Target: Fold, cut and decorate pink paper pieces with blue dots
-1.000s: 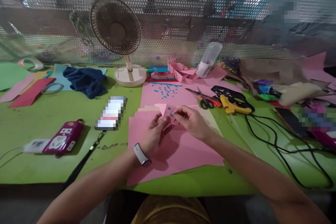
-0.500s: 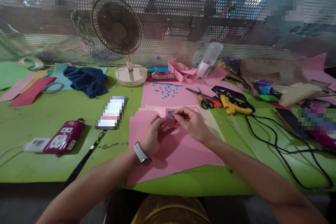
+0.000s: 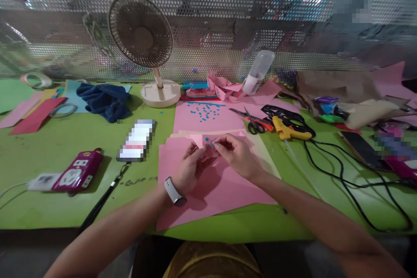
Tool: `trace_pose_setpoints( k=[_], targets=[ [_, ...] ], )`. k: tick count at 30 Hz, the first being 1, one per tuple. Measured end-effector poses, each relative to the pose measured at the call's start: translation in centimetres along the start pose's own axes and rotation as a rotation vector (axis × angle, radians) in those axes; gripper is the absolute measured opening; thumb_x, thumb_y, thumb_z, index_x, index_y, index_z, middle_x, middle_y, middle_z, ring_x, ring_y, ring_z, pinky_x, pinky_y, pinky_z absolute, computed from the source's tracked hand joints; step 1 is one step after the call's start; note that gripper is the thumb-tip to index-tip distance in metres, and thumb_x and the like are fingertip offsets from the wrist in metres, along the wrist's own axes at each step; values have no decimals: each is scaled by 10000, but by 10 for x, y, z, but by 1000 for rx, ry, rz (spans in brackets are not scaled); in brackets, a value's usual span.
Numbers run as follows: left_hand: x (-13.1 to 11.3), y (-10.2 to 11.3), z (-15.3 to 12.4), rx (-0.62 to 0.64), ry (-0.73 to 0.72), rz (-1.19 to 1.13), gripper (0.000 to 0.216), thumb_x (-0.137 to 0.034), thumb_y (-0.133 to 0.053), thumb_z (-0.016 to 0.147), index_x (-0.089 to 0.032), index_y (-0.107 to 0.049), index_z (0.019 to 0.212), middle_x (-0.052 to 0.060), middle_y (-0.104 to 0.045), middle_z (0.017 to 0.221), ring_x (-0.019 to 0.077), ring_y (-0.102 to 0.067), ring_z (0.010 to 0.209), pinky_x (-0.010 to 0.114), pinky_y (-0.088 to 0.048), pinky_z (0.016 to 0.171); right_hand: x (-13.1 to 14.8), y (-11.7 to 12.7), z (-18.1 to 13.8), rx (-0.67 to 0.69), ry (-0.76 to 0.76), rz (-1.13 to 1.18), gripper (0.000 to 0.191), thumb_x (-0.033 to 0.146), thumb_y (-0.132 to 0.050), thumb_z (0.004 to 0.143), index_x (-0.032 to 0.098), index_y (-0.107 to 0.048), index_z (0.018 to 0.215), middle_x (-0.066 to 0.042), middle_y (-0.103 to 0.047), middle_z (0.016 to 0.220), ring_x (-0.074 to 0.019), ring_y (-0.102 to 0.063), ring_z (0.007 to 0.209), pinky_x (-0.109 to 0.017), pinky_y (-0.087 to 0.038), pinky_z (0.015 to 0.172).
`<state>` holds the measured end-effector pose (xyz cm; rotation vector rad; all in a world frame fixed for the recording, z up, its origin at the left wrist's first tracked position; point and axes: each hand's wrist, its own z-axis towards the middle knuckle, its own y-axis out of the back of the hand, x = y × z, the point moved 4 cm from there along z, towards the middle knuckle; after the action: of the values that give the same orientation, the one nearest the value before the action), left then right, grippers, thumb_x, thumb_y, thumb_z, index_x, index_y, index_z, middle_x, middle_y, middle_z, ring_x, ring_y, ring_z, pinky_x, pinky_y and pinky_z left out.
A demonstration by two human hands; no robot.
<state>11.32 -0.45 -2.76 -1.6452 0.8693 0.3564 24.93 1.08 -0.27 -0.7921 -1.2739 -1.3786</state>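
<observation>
My left hand [image 3: 192,163], with a watch on its wrist, is closed on a small pink paper piece [image 3: 211,151] held above the pink sheets [image 3: 215,195]. A blue dot [image 3: 207,139] shows on that piece. My right hand [image 3: 236,154] pinches at a second small blue paper bit [image 3: 212,143], its fingertips against the pink piece. Beyond both hands, several loose blue bits [image 3: 205,112] lie scattered on another pink sheet [image 3: 182,121]. Part of the pink piece is hidden by my fingers.
Black-handled scissors [image 3: 256,127] and a yellow glue gun [image 3: 289,131] lie to the right, its black cord [image 3: 342,173] looping across the green table. A fan [image 3: 159,93] and a clear bottle [image 3: 259,71] stand behind. On the left are a phone [image 3: 137,140] and a magenta power strip [image 3: 78,171].
Both hands stay over the pink sheets with only slight finger movement. The blue dot on the pink piece now shows more plainly. The whole view has shifted a little.
</observation>
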Motion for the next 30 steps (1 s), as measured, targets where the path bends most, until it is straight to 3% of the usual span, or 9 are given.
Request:
trace_pose_setpoints(
  k=[8, 18, 30],
  targets=[
    [2, 0, -1, 18, -11, 6, 276, -191, -787, 703, -190, -566, 869, -8, -706, 874, 149, -690, 805, 319, -540, 815, -1, -1, 1, -17, 2, -20, 173, 352, -609, 858, 180, -618, 874, -23, -653, 813, -145, -595, 743, -283, -478, 691],
    [2, 4, 1, -2, -74, 79, 400, -225, -827, 667, -206, -485, 874, -59, -621, 739, 105, -630, 715, 308, -540, 799, 8, 7, 3, 76, 81, -203, 118, 305, -557, 903, 197, -603, 885, -11, -638, 806, -144, -585, 736, -285, -464, 698],
    [1, 0, 0, 38, -88, 125, 420, -246, -838, 669, -209, -462, 851, -79, -576, 665, 90, -610, 674, 301, -550, 800, 11, 9, 2, 53, 212, -374, 81, 247, -526, 923, 218, -588, 879, -41, -667, 917, -172, -618, 854, -307, -474, 777]
  ],
)
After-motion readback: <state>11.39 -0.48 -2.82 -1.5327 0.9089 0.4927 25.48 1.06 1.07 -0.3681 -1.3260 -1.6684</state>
